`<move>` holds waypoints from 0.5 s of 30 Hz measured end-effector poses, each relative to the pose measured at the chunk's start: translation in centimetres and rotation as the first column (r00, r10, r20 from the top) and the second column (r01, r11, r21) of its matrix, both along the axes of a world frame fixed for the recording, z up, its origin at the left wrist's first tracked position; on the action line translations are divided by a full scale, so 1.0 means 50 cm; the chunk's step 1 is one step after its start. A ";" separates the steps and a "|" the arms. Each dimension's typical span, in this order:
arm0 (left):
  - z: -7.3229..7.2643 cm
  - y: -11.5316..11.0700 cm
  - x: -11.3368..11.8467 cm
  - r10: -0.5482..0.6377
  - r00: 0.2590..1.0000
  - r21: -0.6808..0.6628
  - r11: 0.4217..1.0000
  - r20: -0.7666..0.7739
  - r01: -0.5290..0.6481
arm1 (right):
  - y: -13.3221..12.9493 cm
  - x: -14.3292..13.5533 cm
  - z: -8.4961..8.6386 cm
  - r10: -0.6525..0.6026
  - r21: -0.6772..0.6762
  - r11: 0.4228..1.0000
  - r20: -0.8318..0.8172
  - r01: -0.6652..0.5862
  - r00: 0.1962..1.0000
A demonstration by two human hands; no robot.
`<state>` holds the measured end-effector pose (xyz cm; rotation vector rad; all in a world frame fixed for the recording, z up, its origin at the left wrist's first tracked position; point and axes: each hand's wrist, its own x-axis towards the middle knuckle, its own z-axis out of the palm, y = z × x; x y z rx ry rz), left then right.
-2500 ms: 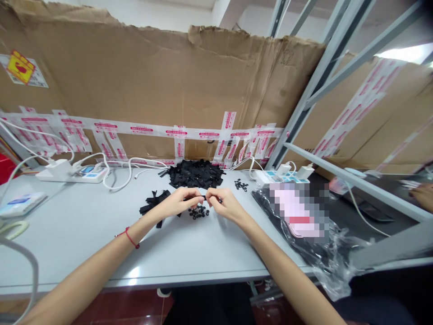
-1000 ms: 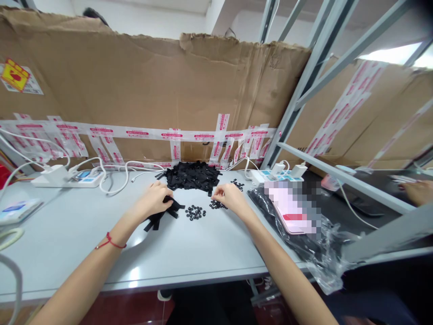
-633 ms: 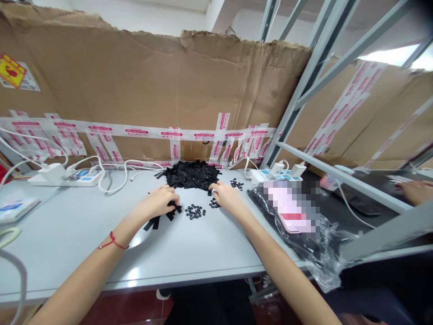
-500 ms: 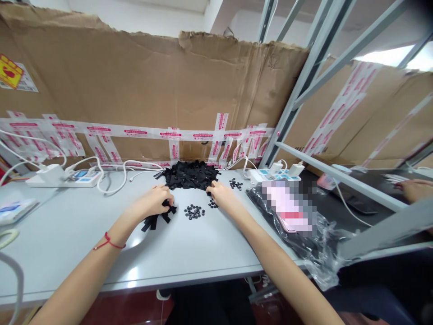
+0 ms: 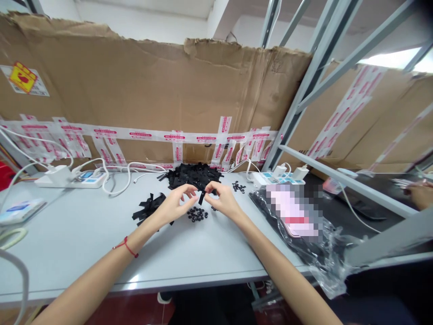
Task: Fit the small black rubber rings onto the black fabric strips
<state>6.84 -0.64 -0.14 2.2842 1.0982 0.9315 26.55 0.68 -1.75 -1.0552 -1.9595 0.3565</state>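
A short black strip (image 5: 202,197) hangs between my two hands, in front of the big black pile (image 5: 192,175). My right hand (image 5: 219,198) pinches its top end. My left hand (image 5: 179,203) is just left of the strip, fingers curled and apart, with a gap between thumb and forefinger. Below the hands lies a group of small black rings (image 5: 197,214); a few more show beside my right hand. Left of my left wrist is a smaller heap of black strips (image 5: 149,208), partly covered by the forearm.
More small rings (image 5: 238,187) lie at the back right. Power strips (image 5: 72,179) with white cables run along the cardboard wall (image 5: 152,90). A phone (image 5: 292,212) rests on a black plastic bag (image 5: 267,205) beside the metal frame. Another person's hand (image 5: 421,195) shows at far right.
My left hand has let go of strips in the smaller heap and moved right, toward my right hand. The right hand has drawn a strip off the pile. The view has shifted slightly.
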 end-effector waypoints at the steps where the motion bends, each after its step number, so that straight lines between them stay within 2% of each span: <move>1: -0.002 -0.006 0.009 -0.026 0.999 -0.015 1.000 0.044 0.027 | -0.007 -0.007 -0.001 0.037 -0.036 0.999 -0.034 -0.038 0.999; 5: -0.004 -0.022 0.027 -0.100 0.991 -0.040 0.994 0.089 0.104 | -0.021 -0.023 -0.009 0.094 -0.106 0.989 -0.090 -0.104 0.991; 9: -0.009 -0.022 0.024 -0.067 0.996 -0.036 0.997 0.062 0.069 | -0.024 -0.021 -0.012 0.152 -0.124 0.980 -0.011 -0.152 0.988; 15: -0.018 -0.010 0.009 -0.005 0.996 0.143 0.989 -0.095 0.019 | -0.038 -0.011 -0.001 0.196 -0.183 0.966 0.049 -0.184 0.979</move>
